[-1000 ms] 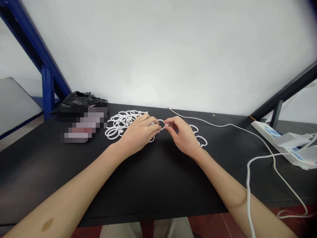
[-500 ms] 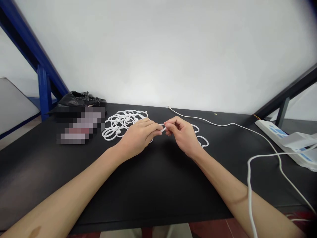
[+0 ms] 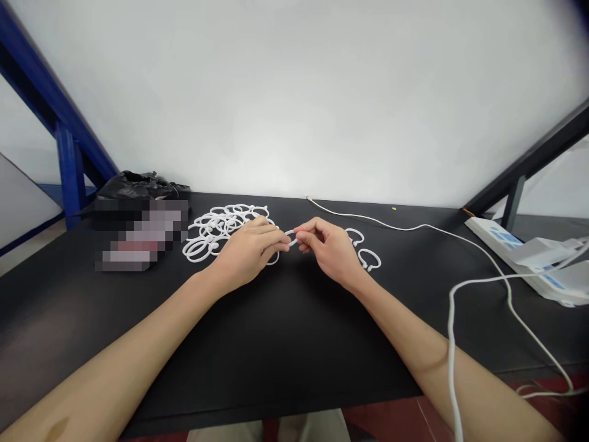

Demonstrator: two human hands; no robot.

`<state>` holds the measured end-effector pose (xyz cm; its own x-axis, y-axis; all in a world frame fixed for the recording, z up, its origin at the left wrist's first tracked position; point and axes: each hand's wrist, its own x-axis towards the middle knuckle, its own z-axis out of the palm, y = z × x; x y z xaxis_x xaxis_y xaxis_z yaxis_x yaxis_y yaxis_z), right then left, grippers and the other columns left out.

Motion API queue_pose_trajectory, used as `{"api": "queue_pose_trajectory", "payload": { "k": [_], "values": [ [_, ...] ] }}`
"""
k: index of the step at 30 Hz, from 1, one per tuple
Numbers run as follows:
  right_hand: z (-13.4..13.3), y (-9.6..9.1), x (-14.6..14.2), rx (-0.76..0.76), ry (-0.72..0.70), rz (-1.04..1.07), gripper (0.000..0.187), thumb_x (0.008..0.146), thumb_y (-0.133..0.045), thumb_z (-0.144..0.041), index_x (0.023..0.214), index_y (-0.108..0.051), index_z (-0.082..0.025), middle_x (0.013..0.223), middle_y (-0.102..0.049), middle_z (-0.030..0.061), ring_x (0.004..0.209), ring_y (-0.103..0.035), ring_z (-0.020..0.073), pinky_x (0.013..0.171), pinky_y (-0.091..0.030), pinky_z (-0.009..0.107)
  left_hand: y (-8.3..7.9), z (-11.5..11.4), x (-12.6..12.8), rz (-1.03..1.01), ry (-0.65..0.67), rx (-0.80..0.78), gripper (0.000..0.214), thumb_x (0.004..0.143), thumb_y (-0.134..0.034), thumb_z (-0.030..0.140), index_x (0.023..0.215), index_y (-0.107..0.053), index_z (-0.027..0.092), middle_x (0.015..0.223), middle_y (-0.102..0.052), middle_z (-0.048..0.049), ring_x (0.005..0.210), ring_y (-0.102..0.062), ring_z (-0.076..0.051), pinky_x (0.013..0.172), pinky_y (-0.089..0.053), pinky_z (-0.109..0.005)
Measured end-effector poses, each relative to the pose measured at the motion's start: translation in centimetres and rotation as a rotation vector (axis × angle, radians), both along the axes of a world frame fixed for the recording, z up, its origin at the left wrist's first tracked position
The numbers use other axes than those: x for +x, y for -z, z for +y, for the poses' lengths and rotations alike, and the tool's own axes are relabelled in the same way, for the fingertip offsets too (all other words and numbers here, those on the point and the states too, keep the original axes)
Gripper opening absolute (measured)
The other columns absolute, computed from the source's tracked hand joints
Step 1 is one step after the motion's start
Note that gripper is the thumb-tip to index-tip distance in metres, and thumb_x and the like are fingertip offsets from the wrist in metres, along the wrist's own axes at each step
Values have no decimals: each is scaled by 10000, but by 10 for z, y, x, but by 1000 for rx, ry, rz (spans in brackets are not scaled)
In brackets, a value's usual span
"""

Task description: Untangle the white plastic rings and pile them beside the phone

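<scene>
Between my two hands a white plastic curtain ring (image 3: 292, 236) is held just above the black tabletop. My left hand (image 3: 246, 248) pinches its left side, thumb below and fingers above. On the other side, the thumb and fingertips of my right hand (image 3: 330, 247) grip it. The fingers hide much of the ring, so I cannot tell if its clasp is joined. A heap of similar white rings (image 3: 199, 256) lies beyond and left of my left hand. Past my right hand, a few separate rings (image 3: 370, 258) rest on the table.
A white cable (image 3: 405, 228) runs across the right side, and a loop of it passes over my right forearm. White boxes with blue print (image 3: 510, 240) lie at the far right. A black plastic bag (image 3: 138, 184) and a blurred package (image 3: 147, 239) are at the back left.
The whole view has shifted slightly, so everything appears a little further left. Both hands keep their hold on the ring, and slightly more of it shows between the fingers.
</scene>
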<state>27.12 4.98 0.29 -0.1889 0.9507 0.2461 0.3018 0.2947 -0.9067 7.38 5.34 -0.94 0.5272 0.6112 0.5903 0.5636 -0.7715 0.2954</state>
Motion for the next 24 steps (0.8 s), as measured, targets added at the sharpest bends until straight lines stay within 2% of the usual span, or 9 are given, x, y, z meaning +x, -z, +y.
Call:
{"api": "queue_pose_trajectory", "payload": {
  "k": [6,9,11,14,16,18,21,24],
  "values": [
    [-1,1,2,11,-100,27,150,866,-610,-346,874,-622,-197,766,-655,-5,672,-624,120,672,-528,270,-2,1,-4,-3,-31,2,239,982,-449,251,899,-671,221,821,-698,-18,783,-499,-186,716,-462,-325],
    [0,2,2,27,-93,-50,166,894,-578,-365,934,-619,-209,797,-666,-1,704,-625,128,701,-523,278,-3,1,-5,14,-64,13,207,976,-477,269,910,-667,221,832,-709,-15,789,-507,-187,724,-461,-325],
    [2,1,5,92,-24,-214,205,910,-561,-386,1029,-611,-227,830,-677,1,719,-622,139,718,-508,294,-4,3,-7,30,-113,39,187,969,-501,287,913,-665,219,832,-714,-16,798,-513,-194,736,-459,-331],
    [5,-5,17,212,215,-593,279,925,-536,-407,1128,-594,-223,920,-681,51,781,-629,194,722,-479,345,-5,8,-12,52,-248,87,189,962,-515,308,904,-669,217,857,-725,-28,838,-516,-218,778,-452,-364],
    [6,-10,27,211,399,-835,298,932,-512,-405,1118,-607,-193,1028,-657,122,843,-640,256,699,-467,381,-4,12,-15,78,-347,113,202,964,-506,315,911,-676,219,885,-730,-38,869,-515,-239,793,-438,-394],
    [8,-13,37,135,497,-994,328,927,-508,-428,1090,-621,-168,1078,-630,172,854,-647,301,676,-464,403,-3,18,-17,119,-416,129,222,970,-485,310,926,-684,224,910,-730,-47,880,-513,-255,780,-424,-412],
    [9,-12,43,33,481,-1091,318,919,-523,-423,1054,-632,-157,1086,-623,191,885,-647,333,691,-475,430,0,24,-16,162,-464,134,252,977,-458,304,943,-696,232,944,-730,-52,890,-509,-268,755,-410,-419],
    [8,-8,38,34,417,-1102,234,924,-532,-342,1043,-629,-166,1109,-611,188,962,-629,337,732,-488,439,3,28,-15,182,-473,125,263,976,-453,288,958,-709,231,994,-736,-46,933,-512,-280,770,-412,-429]
  ]
}}
